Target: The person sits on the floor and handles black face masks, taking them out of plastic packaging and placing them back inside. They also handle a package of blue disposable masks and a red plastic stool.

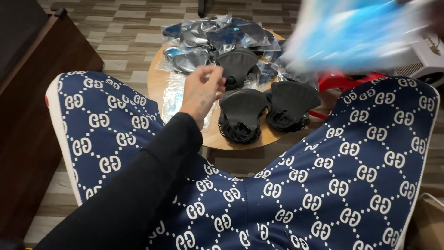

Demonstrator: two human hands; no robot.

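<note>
Leftmost, a dark wooden cabinet (32, 92) stands on the striped wood-look floor (125, 37). Next right, the left hand (202, 92) reaches out over the near-left edge of the round wooden table (159, 83), black sleeve (152, 171) running back across the patterned navy trousers (323, 185). Fingers loosely curled, slightly apart, clamped on nothing; fingertips (217, 74) just beside a stack of black face masks (238, 65) at table centre (contact cannot be told). Two more black mask stacks sit nearer: one (241, 113) just right of the hand, another (291, 104) beside it to the right. Far side of the table: heap of masks in clear plastic sleeves (217, 37). One empty-looking clear sleeve (172, 95) lies flat under the wrist. Upper right: blurred blue-and-white packet (356, 32) in motion; right hand barely visible at the far-right corner, grip cannot be told. Below it, a red object (342, 81) and a white appliance (425, 58).
</note>
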